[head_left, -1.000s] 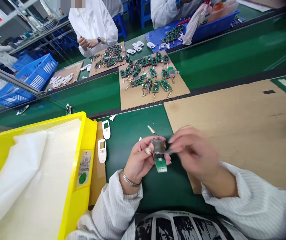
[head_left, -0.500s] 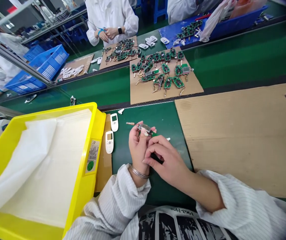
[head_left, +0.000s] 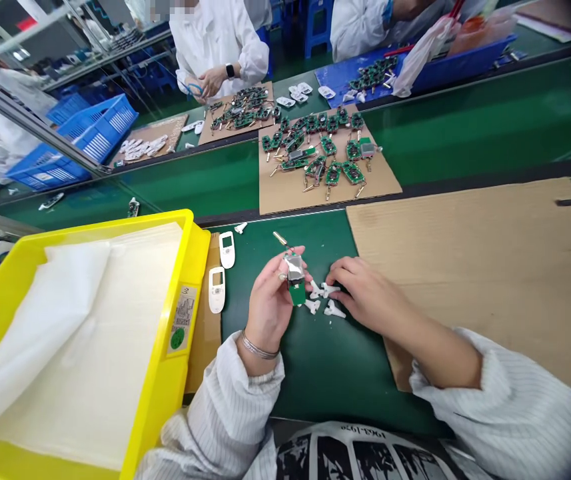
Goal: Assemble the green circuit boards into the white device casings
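Note:
My left hand holds a small green circuit board with a grey display on it and a brass-coloured metal tip on wires above. To its right, my right hand has thumb and fingertips closed on a small white plastic piece just over the green table. Several similar white pieces lie around the fingertips, and some are partly covered by the board. Left of my hands rest two white handset covers with display windows.
A yellow tray lined with white sheet stands at left, a large cardboard sheet at right. Beyond, more boards lie on cardboard on the green belt. Across it, co-workers in white coats sit near blue crates.
My right hand has moved right, away from my left, and down to the white pieces. My left hand has turned the board so its display and green end now show.

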Demonstrator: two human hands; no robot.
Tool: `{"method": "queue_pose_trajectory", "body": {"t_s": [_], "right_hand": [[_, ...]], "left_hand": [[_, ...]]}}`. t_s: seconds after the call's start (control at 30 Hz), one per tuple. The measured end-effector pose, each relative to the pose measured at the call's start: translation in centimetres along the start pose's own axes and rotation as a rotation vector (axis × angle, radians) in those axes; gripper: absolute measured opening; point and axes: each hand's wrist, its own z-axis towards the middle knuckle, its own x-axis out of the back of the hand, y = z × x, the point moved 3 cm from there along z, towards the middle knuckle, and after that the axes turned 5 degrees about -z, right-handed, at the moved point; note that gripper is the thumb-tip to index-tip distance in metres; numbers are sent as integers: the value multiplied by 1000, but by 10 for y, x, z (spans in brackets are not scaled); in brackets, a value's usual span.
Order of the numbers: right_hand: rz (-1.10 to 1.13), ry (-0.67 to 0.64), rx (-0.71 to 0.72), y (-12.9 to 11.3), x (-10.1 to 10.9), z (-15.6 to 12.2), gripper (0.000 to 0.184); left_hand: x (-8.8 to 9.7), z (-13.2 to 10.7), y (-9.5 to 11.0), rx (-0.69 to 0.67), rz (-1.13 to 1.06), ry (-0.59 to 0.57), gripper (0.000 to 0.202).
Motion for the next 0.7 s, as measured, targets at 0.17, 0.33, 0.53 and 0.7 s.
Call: {"method": "queue_pose_trajectory", "body": {"t_s": [0.17,0.33,0.53,0.7], "right_hand": [[398,216,-162,5,12,-2,12],[483,383,-148,3,37,-9,16],[388,312,-91,1,41,-9,17],[421,287,-57,1,37,-8,18]], "left_hand": [[-1,-5,-4,-130,426,-70,33],[-5,-6,4,-450,1020,-104,37],[-14,-11,9,-696,1277,-144,30],[-18,-13,9,-787,1324,-212,32]]}}
